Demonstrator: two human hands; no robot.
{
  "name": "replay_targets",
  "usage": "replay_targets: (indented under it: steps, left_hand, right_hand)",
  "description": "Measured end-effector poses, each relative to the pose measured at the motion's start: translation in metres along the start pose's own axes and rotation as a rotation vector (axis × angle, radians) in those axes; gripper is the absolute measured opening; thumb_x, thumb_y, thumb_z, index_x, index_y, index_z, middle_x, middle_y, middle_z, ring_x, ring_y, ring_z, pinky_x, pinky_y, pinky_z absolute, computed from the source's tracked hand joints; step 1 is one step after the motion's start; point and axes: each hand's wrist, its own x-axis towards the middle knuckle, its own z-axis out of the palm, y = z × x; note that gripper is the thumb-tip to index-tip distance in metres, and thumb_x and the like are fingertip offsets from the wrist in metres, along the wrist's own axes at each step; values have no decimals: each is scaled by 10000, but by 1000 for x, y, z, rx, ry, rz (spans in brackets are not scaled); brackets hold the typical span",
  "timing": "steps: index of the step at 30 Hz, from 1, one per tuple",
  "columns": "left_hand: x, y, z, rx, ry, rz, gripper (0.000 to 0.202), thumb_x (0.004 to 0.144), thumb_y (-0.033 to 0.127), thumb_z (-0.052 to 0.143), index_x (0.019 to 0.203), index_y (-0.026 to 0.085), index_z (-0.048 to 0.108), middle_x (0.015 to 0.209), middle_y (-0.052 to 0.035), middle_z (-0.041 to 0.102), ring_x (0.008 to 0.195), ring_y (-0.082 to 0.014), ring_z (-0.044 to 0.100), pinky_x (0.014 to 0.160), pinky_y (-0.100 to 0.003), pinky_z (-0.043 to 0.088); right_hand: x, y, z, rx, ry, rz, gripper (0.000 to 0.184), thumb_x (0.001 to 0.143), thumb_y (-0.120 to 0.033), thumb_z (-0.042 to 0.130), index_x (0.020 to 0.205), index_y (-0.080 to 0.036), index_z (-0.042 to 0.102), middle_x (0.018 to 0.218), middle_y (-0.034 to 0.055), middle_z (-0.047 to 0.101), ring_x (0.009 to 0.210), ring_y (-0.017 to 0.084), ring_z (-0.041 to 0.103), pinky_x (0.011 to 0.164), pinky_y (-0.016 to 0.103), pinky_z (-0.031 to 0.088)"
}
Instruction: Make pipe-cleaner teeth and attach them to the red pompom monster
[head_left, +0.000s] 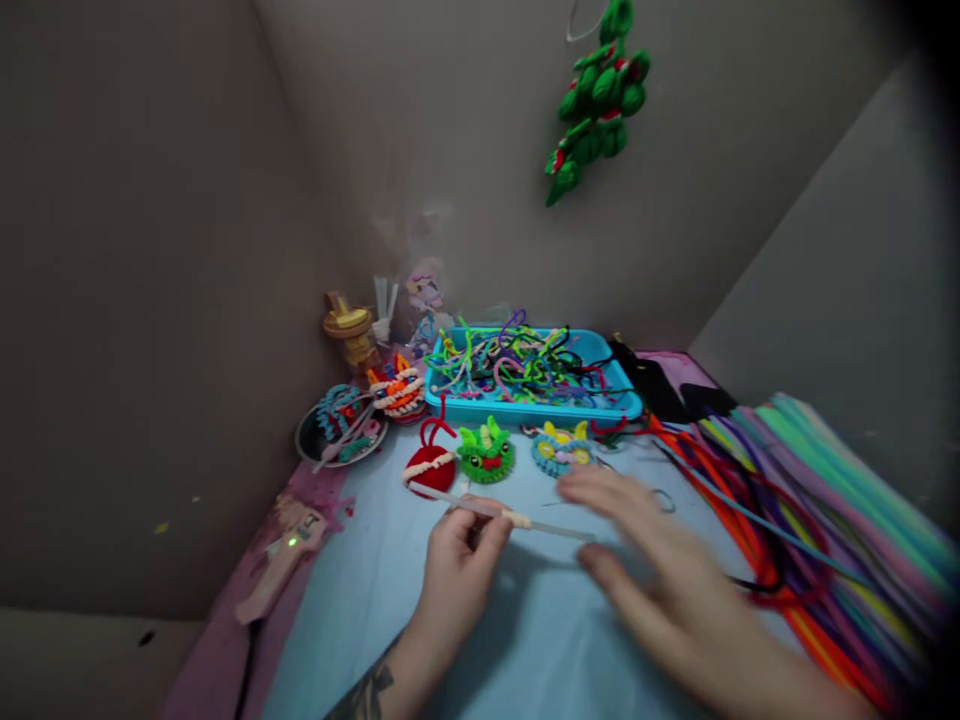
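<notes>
Pale translucent rod with cream wrap, in left hand above tabletop

At far left, a glue gun (281,568) lies with its small green light (292,542) lit. Behind it stands a round bowl (306,448) containing fuzzy blue pieces. Next along is an orange-and-white fuzzy figure (397,390), then a red ball (439,480) crossed by a cream band.

The rod (457,500) is slim, straight and cloudy, its left end overlapping the red ball in view. It slopes slightly down to the right, above the light-blue covering of the tabletop (360,590). A short, bulging cream wrap (517,520) encircles it near mid-length; its surface detail is too blurred to assess.

The left hand (461,550) grasps the rod between thumb and fingers, just left of the wrap. Beyond it sit a green figure (487,455) and a blue-and-yellow figure (559,453), before a blue tray (540,412) of tangled stems.

The right hand (675,590) is blurred, released, fingers spread beside the rod's right end; contact cannot be determined. Multicoloured fuzzy stems (847,500) lie at far right.
</notes>
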Motion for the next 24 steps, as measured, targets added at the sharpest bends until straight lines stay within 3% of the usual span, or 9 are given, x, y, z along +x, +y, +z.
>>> replay_targets:
  steps: [3,5,8,11,16,20,24]
  left_hand:
    - [-2,1,1,46,-66,77,131,804,263,590,804,162,674,789,-52,659,731,-176,604,653,-247,461]
    - [-3,1,2,100,-102,120,134,822,254,573,808,172,679,793,-50,653,739,-176,608,650,-245,466]
    - [-3,-2,2,159,-146,140,148,843,247,554,823,183,686,819,-54,657,771,-183,625,672,-253,484]
    - [-1,-6,2,213,-156,124,156,844,250,558,856,197,704,875,-66,683,800,-192,645,700,-268,503]
    - [3,-10,2,256,-145,146,171,796,232,612,925,207,721,947,-85,702,782,-197,663,678,-270,523]
    - [5,-8,3,300,-149,181,136,789,209,610,864,200,723,817,-64,703,729,-184,648,649,-251,500]
    - [5,-7,6,287,-145,121,134,793,248,606,823,186,722,711,-44,672,635,-163,612,595,-239,473]
  right_hand:
    - [10,15,23,4,-236,88,259,877,-213,508,1111,-238,617,1054,77,674,992,231,618,850,368,510]
    - [7,20,35,78,-292,197,232,900,-208,453,1037,-219,640,953,66,690,895,204,642,787,327,521]
    - [0,21,44,207,-281,354,213,904,-283,467,950,-210,661,759,27,667,730,173,639,657,267,517]
    - [-1,22,45,316,-299,448,255,903,-367,470,942,-203,661,702,8,637,620,148,601,554,231,484]
    - [0,30,45,293,-257,500,306,907,-404,454,819,-188,651,684,13,631,617,145,579,563,230,461]
    - [-3,36,45,272,-181,572,294,901,-399,457,787,-181,619,677,18,636,581,143,577,527,224,450]
    - [-4,39,45,208,-121,529,240,891,-358,486,791,-186,619,683,16,644,600,146,587,535,217,453]
